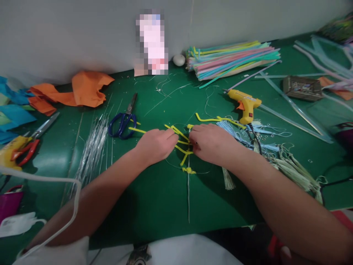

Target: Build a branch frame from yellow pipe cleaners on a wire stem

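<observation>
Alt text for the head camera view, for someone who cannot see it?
Two bare hands, left hand and right hand, pinch yellow pipe cleaners on a green table. Blue scissors lie left, a yellow glue gun right.

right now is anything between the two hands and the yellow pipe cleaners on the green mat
Nothing visible is in the way. The left hand and the right hand are both already on the bent yellow pipe cleaners in the middle of the green mat, fingertips closed on them. The blue-handled scissors and yellow glue gun lie off to the sides.
</observation>
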Action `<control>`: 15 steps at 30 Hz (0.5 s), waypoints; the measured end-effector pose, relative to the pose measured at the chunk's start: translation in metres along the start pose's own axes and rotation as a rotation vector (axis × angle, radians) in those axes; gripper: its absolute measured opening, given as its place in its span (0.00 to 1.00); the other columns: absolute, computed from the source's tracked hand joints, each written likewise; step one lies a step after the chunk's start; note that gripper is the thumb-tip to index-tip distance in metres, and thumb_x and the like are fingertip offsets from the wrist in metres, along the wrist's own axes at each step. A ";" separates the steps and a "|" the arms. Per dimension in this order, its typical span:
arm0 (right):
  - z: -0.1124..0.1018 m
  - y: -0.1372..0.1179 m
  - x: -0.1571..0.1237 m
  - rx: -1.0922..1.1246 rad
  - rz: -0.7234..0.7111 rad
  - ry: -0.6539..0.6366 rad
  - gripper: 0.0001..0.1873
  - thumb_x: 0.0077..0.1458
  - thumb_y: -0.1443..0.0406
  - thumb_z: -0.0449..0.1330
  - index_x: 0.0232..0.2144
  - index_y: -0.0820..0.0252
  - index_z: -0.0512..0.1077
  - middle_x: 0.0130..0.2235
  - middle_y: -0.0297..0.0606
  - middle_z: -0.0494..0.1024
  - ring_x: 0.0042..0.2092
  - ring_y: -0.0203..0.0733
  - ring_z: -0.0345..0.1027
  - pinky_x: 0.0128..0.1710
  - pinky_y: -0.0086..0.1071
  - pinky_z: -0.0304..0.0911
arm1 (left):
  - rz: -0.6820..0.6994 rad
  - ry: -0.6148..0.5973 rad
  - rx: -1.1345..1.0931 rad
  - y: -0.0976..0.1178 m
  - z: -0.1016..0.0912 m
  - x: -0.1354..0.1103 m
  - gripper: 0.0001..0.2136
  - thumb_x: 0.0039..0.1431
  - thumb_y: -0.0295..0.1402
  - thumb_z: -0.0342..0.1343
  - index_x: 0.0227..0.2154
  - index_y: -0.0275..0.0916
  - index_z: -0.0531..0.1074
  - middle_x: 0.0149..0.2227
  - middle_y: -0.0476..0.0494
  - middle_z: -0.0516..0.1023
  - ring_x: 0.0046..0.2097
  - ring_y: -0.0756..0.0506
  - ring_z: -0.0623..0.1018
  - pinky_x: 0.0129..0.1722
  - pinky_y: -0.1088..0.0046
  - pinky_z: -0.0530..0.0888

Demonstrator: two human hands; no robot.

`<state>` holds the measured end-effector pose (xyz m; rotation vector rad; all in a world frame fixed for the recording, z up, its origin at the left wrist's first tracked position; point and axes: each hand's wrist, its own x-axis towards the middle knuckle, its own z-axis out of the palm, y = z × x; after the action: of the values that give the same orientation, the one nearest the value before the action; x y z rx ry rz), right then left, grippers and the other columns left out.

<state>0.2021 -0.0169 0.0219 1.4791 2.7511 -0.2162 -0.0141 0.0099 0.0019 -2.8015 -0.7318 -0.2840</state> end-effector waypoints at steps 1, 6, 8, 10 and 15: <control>-0.001 -0.001 0.000 -0.003 0.004 0.008 0.09 0.51 0.71 0.54 0.33 0.63 0.73 0.37 0.44 0.77 0.38 0.46 0.69 0.35 0.37 0.52 | -0.012 0.003 -0.025 -0.002 0.000 -0.001 0.11 0.67 0.31 0.48 0.34 0.36 0.74 0.32 0.44 0.78 0.30 0.48 0.76 0.26 0.70 0.64; -0.004 -0.002 -0.002 -0.003 0.054 0.031 0.07 0.53 0.71 0.53 0.33 0.61 0.72 0.33 0.42 0.77 0.33 0.44 0.67 0.33 0.37 0.50 | -0.127 0.017 -0.133 -0.016 0.000 -0.007 0.11 0.64 0.32 0.50 0.41 0.36 0.76 0.41 0.41 0.80 0.32 0.48 0.77 0.27 0.72 0.67; -0.006 -0.001 -0.002 0.000 0.068 0.016 0.07 0.53 0.71 0.53 0.33 0.61 0.71 0.33 0.42 0.77 0.33 0.44 0.67 0.32 0.37 0.49 | -0.149 -0.001 -0.169 -0.020 0.001 -0.009 0.11 0.63 0.32 0.51 0.42 0.36 0.76 0.42 0.41 0.80 0.32 0.48 0.77 0.28 0.72 0.68; -0.007 0.000 -0.003 0.007 0.074 0.002 0.07 0.53 0.71 0.53 0.33 0.61 0.71 0.34 0.43 0.78 0.34 0.44 0.68 0.32 0.37 0.49 | -0.149 -0.023 -0.203 -0.023 0.001 -0.011 0.10 0.63 0.33 0.52 0.40 0.36 0.77 0.41 0.42 0.80 0.33 0.48 0.77 0.28 0.72 0.68; -0.012 0.004 -0.007 0.037 0.230 0.051 0.07 0.55 0.67 0.54 0.32 0.59 0.72 0.36 0.42 0.78 0.34 0.44 0.68 0.29 0.36 0.47 | -0.110 -0.051 -0.228 -0.028 0.004 -0.010 0.09 0.62 0.32 0.52 0.36 0.37 0.77 0.38 0.43 0.79 0.33 0.47 0.77 0.28 0.72 0.67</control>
<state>0.2100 -0.0190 0.0343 1.8165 2.5973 -0.2287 -0.0358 0.0298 0.0008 -2.9959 -0.9211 -0.3355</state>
